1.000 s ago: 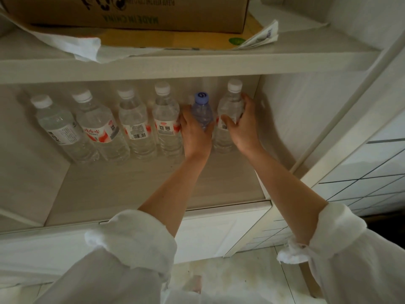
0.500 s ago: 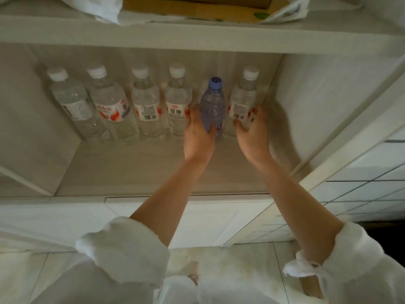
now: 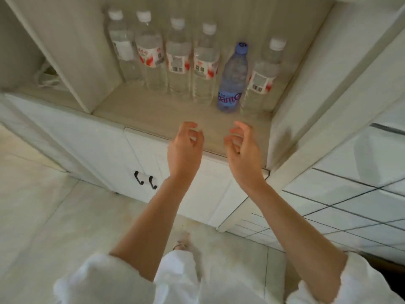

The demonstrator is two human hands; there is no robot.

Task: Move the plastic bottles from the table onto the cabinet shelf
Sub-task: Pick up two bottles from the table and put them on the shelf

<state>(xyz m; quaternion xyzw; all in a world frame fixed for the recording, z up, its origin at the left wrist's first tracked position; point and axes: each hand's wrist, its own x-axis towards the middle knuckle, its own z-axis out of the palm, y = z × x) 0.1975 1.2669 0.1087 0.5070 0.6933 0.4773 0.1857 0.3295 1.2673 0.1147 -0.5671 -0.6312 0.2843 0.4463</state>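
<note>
We see a row of six upright bottles filling the back edge of the cabinet shelf, the front strip bare up to its front edge, a divider panel closing our left, the side wall our right.

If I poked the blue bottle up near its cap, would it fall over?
Probably it would wobble or tip: the blue bottle is tall and narrow on a small base. It might knock the clear bottle standing close beside it. Whether it is full, and so how heavy, I cannot tell.
</note>
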